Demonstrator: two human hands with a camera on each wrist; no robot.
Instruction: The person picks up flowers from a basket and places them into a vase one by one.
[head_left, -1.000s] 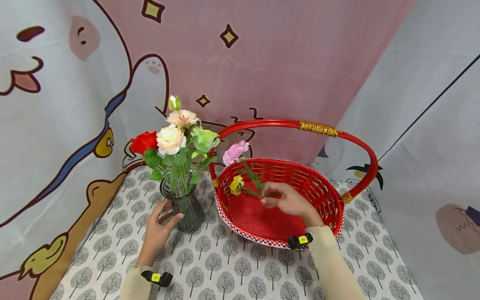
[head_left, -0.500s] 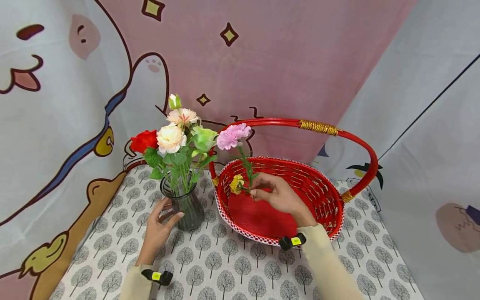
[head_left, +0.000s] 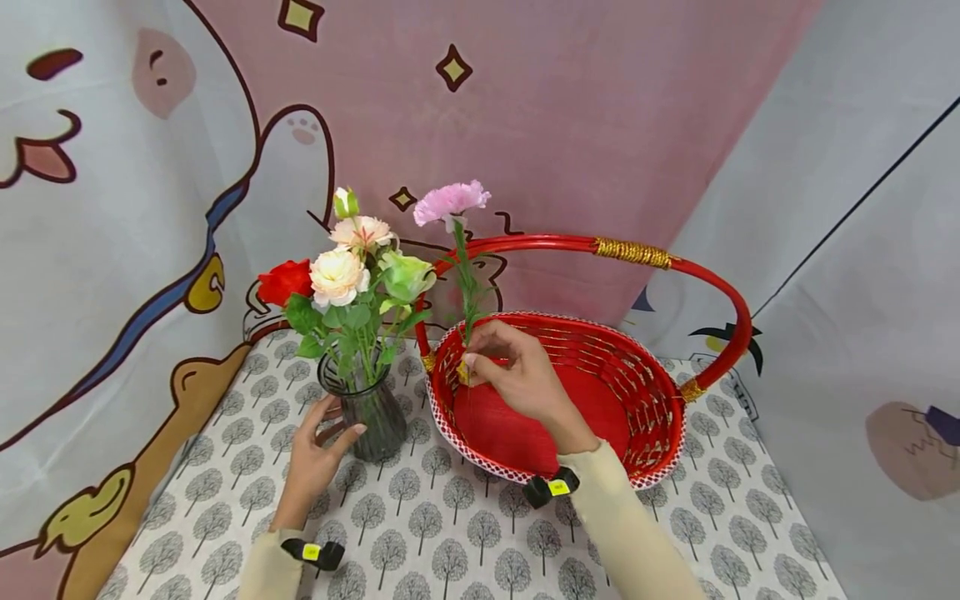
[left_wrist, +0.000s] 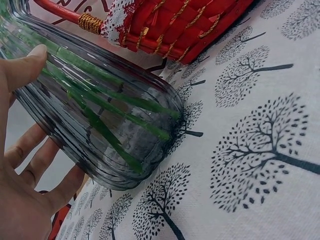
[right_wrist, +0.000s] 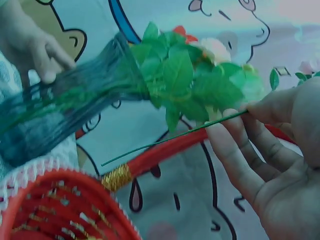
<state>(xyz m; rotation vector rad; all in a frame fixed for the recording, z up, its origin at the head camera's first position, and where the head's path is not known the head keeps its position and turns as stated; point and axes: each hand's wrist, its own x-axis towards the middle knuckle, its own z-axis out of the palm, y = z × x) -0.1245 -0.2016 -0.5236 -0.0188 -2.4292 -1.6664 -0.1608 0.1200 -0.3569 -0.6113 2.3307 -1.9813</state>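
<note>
A pink carnation [head_left: 452,202] stands nearly upright above the red basket, its thin green stem [right_wrist: 175,138] pinched between the thumb and fingers of my right hand [head_left: 517,371]. My left hand [head_left: 318,454] holds the grey ribbed glass vase [left_wrist: 100,107] from its left side, thumb in front and fingers at the other side. Several flowers fill the vase: a red rose [head_left: 285,283], cream blooms [head_left: 339,277], a pale green rose [head_left: 407,276] and a white bud [head_left: 347,202]. A yellow flower [head_left: 462,372] lies in the basket, mostly hidden by my right hand.
The red woven basket [head_left: 551,482] stands right of the vase, with a white-and-red trimmed rim. Its tall arched handle [head_left: 731,312] rises above it, wrapped in gold cord. A tree-print cloth [head_left: 420,542] covers the table, and a printed cartoon curtain [head_left: 585,108] hangs behind.
My right hand has moved left and up, lifting the pink carnation out of the basket while the yellow flower stays there. My left hand has stayed at the vase.
</note>
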